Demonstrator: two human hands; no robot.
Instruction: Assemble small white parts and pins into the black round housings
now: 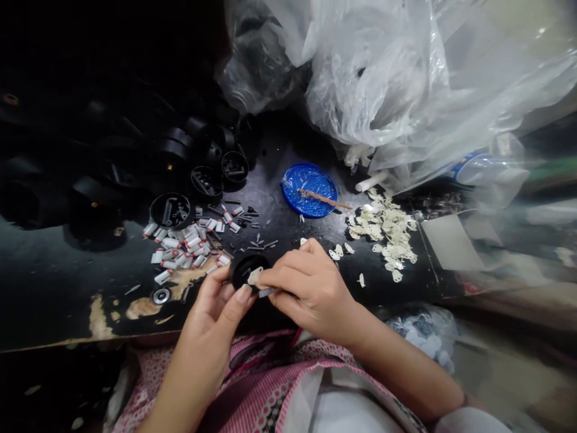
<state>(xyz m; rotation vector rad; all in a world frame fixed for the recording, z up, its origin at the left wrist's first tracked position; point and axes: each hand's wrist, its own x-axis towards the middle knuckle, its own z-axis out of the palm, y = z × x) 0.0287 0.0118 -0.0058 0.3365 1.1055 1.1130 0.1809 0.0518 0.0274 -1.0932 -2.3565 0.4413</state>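
My left hand is closed around a small round black housing, tilted so its open side faces up. My right hand pinches a small flat cream plate at the housing's rim. A grey flat metal piece juts out under the fingers of that hand; its kind cannot be told. Left of the hands lies a heap of white cylinders with red bands, mixed with dark springs. More cream plates are piled to the right.
A blue lid with clear grease and a brown stick lies beyond my hands. Several black housings stand at the left. Clear plastic bags fill the back right. A metal ring lies near the worn table edge.
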